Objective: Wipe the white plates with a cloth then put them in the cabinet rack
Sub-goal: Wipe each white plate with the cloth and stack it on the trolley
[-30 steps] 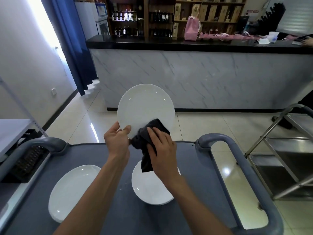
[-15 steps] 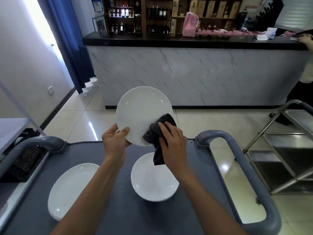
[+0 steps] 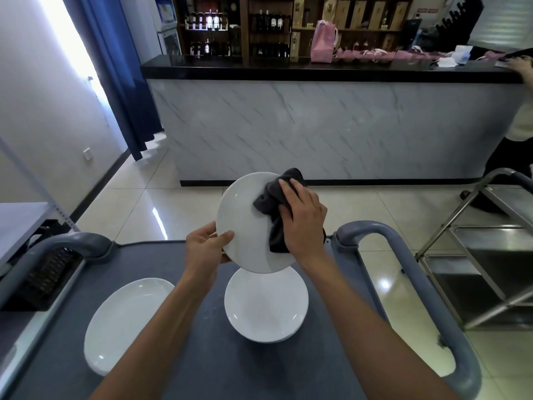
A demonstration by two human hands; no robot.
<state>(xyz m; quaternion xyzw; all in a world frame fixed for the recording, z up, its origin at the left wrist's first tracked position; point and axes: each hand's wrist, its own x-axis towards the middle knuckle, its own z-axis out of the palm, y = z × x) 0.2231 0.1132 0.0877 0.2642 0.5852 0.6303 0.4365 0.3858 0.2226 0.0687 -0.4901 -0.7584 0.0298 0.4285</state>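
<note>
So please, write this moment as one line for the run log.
step: wiping | left hand: holds raised plate | right hand: presses dark cloth on it | cart: two plates waiting

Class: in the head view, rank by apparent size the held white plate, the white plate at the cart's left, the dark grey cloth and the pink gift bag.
1-2. Round white plate in hand and white plate at the cart's left: alike; nearness varies, so unranked.
3. Dark grey cloth.
4. Pink gift bag, far away.

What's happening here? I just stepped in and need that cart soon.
A person is wiping a white plate held up over the grey cart. The left hand grips its lower rim while the right hand presses a dark cloth on its upper right. Two more plates, a stack and an oval plate, wait on the cart.
</note>
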